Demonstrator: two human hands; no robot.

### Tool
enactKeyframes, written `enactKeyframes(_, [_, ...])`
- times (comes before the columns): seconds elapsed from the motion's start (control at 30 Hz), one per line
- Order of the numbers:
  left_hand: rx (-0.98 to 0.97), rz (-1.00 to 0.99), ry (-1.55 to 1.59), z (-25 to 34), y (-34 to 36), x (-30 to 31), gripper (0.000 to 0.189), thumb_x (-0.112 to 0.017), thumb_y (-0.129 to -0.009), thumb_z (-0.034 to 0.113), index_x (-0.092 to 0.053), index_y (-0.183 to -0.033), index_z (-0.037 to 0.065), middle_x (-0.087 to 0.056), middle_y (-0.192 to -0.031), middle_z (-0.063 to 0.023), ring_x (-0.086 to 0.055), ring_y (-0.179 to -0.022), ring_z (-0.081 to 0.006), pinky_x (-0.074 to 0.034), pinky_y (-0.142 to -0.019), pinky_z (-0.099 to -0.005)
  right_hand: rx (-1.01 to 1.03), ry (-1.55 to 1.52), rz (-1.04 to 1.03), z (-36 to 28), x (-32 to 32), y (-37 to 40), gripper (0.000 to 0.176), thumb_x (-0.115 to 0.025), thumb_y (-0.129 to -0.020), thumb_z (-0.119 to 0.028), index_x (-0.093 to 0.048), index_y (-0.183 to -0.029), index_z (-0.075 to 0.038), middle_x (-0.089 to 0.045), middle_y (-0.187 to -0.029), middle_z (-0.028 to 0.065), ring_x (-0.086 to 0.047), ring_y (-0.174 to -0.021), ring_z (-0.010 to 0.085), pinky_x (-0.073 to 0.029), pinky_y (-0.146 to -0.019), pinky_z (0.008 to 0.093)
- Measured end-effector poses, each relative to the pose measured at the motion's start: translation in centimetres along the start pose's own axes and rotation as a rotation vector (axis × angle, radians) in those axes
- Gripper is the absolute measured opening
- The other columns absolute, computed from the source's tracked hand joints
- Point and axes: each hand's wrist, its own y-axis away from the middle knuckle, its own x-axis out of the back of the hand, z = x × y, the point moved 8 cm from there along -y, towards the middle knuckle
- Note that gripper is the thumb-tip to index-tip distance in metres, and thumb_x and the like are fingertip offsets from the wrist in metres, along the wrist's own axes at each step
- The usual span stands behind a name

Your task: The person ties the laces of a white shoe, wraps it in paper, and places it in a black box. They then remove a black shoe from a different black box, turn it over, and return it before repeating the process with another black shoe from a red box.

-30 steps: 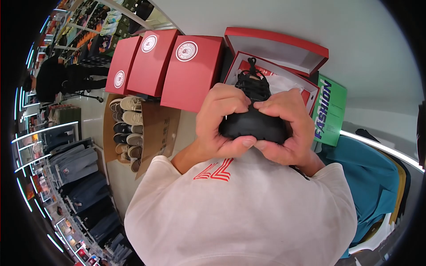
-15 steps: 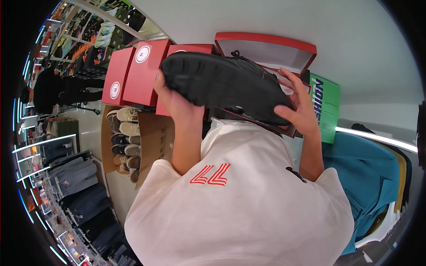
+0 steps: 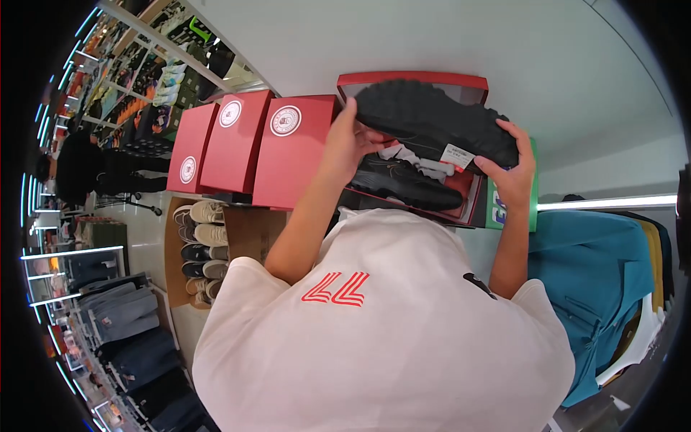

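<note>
I hold a black shoe (image 3: 432, 119) sole-up over an open red shoe box (image 3: 471, 205). My left hand (image 3: 350, 140) grips one end of it and my right hand (image 3: 512, 173) grips the other end. A white price tag (image 3: 458, 155) hangs from the shoe. A second black shoe (image 3: 410, 183) lies inside the box on white paper. The box's red lid (image 3: 410, 78) stands up behind the raised shoe.
Three shut red shoe boxes (image 3: 291, 147) stand in a row to the left. Below them an open cardboard carton (image 3: 245, 230) holds several shoes. A green sign (image 3: 495, 212) stands right of the open box, teal clothing (image 3: 597, 273) hangs at right, and a person in black (image 3: 79, 169) stands far left.
The shoe has moved away from my face, forward and down over the open box. Both hands stayed on it, and the second shoe in the box has come into sight.
</note>
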Motion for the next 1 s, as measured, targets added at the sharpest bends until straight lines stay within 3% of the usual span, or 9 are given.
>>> enactKeyframes(0.07, [0.004,0.011,-0.551,-3.6,-2.1,3.5,0.056,-0.051,-0.104,0.053,-0.063,-0.124,0.002,-0.068,-0.113,-0.0086,-0.066,-0.095,-0.0226,-0.050,-0.091,-0.0401,-0.138,-0.145,0.015,1.1,-0.1,0.1,0.060,-0.088,-0.066,-0.010,-0.068,-0.123,-0.006,-0.068,-0.117,0.0124,-0.064,-0.114,0.0251,-0.048,-0.101,0.0364])
enactKeyframes(0.2, [-0.091,-0.178,-0.974,-6.6,0.3,4.2,0.072,-0.062,-0.093,0.062,-0.063,-0.129,-0.001,-0.065,-0.124,-0.0164,-0.063,-0.114,-0.0322,-0.047,-0.102,-0.0447,-0.451,-0.033,-0.099,5.9,-1.9,1.2,0.055,-0.087,-0.074,-0.027,-0.068,-0.120,-0.005,-0.072,-0.108,0.0140,-0.069,-0.098,0.0254,-0.052,-0.092,0.0349])
enactKeyframes(0.27, [-0.462,-0.376,-1.668,-8.4,1.3,3.2,0.088,-0.077,-0.079,0.060,-0.055,-0.140,-0.001,-0.051,-0.145,-0.0238,-0.045,-0.138,-0.0409,-0.037,-0.114,-0.0520,-0.519,0.073,-0.131,7.3,-2.8,1.4,0.055,-0.085,-0.076,-0.036,-0.069,-0.118,-0.005,-0.072,-0.107,0.0157,-0.070,-0.095,0.0279,-0.053,-0.090,0.0359])
enactKeyframes(0.3, [-0.481,-0.415,-1.622,-9.0,1.1,3.0,0.103,-0.084,-0.067,0.062,-0.051,-0.142,0.002,-0.044,-0.150,-0.0244,-0.036,-0.145,-0.0426,-0.033,-0.117,-0.0530,-0.550,0.184,-0.135,7.7,-3.2,1.4,0.057,-0.083,-0.077,-0.043,-0.069,-0.117,-0.005,-0.072,-0.106,0.0164,-0.069,-0.097,0.0306,-0.053,-0.091,0.0378])
enactKeyframes(0.37, [-0.524,-0.430,-1.691,-8.8,0.6,2.1,0.102,-0.084,-0.066,0.063,-0.051,-0.141,0.002,-0.046,-0.147,-0.0235,-0.039,-0.142,-0.0421,-0.033,-0.117,-0.0532,-0.426,0.416,-0.108,9.3,-3.8,0.7,0.065,-0.078,-0.077,-0.058,-0.070,-0.115,-0.006,-0.071,-0.100,0.0159,-0.065,-0.101,0.0363,-0.050,-0.094,0.0436])
enactKeyframes(0.5, [-0.438,-0.435,-1.787,-8.5,0.0,0.9,0.094,-0.084,-0.064,0.064,-0.055,-0.130,0.004,-0.054,-0.132,-0.0211,-0.045,-0.134,-0.0404,-0.033,-0.115,-0.0521,-0.111,0.753,0.026,7.5,-3.9,0.1,0.061,-0.077,-0.079,-0.058,-0.070,-0.111,-0.007,-0.069,-0.095,0.0158,-0.062,-0.098,0.0363,-0.049,-0.090,0.0459])
enactKeyframes(0.6, [-0.647,-0.413,-1.756,-9.0,0.5,1.1,0.088,-0.085,-0.063,0.062,-0.057,-0.123,0.004,-0.058,-0.121,-0.0187,-0.051,-0.122,-0.0376,-0.037,-0.109,-0.0494,-0.008,0.652,0.079,7.2,-4.5,0.5,0.054,-0.074,-0.085,-0.055,-0.068,-0.106,-0.006,-0.069,-0.094,0.0178,-0.061,-0.091,0.0378,-0.048,-0.083,0.0479])
enactKeyframes(0.8, [-0.724,-0.430,-1.673,-8.4,1.0,0.9,0.084,-0.079,-0.070,0.062,-0.059,-0.126,0.002,-0.060,-0.113,-0.0163,-0.053,-0.109,-0.0338,-0.039,-0.098,-0.0462,0.052,0.655,0.061,9.7,-7.2,2.1,0.037,-0.065,-0.096,-0.041,-0.064,-0.103,-0.006,-0.068,-0.092,0.0153,-0.061,-0.088,0.0368,-0.046,-0.078,0.0486])
enactKeyframes(1.0, [-0.737,-0.426,-1.688,-9.3,0.6,1.6,0.075,-0.073,-0.078,0.063,-0.067,-0.124,0.005,-0.059,-0.108,-0.0162,-0.053,-0.106,-0.0339,-0.039,-0.100,-0.0452,0.145,0.791,-0.092,8.2,-8.4,1.8,0.039,-0.073,-0.087,-0.032,-0.066,-0.120,-0.012,-0.063,-0.116,0.0099,-0.053,-0.114,0.0323,-0.038,-0.100,0.0579])
